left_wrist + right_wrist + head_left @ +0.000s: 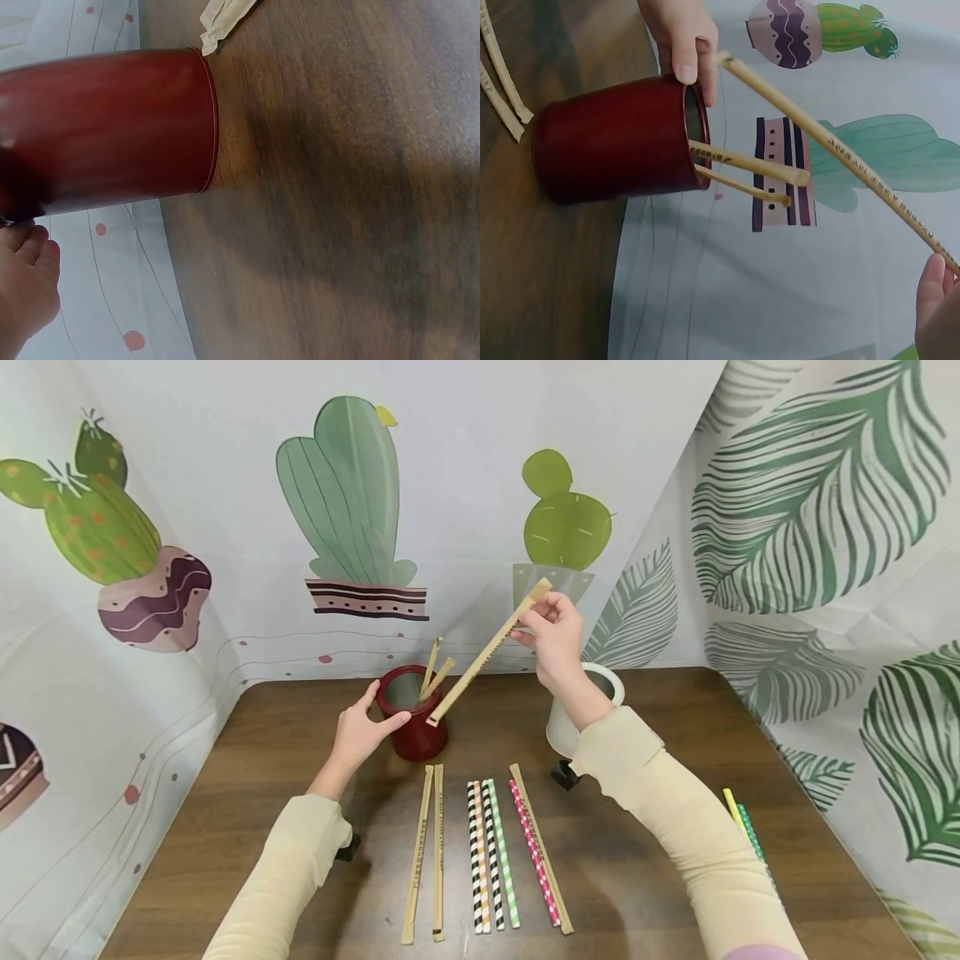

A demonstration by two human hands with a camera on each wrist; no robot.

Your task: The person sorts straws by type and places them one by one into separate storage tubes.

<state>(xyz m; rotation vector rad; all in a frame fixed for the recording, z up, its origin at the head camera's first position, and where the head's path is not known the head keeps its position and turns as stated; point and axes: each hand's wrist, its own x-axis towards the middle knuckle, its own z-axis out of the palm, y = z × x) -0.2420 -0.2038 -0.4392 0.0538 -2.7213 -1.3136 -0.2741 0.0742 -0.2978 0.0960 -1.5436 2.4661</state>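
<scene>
My right hand [557,639] pinches a paper-wrapped straw [480,662] near its upper end, above the table. The straw slants down to the left, its lower end in front of the red cup [418,742] in the head view. My left hand [356,733] holds that cup by the rim, thumb on the near side and fingers at the far left side. Two wrapped straws [750,163] lean inside the cup and stick out over its rim. In the left wrist view the cup's red wall [112,127] fills the upper left, with fingers [34,247] beside it.
Two wrapped straws [418,856] lie on the brown table [285,710]. Right of them are several striped paper straws [475,860], then a pink dotted straw [534,852] against another wrapped one. A white cup [561,732] stands behind my right forearm. Yellow and green straws [732,808] lie at the right.
</scene>
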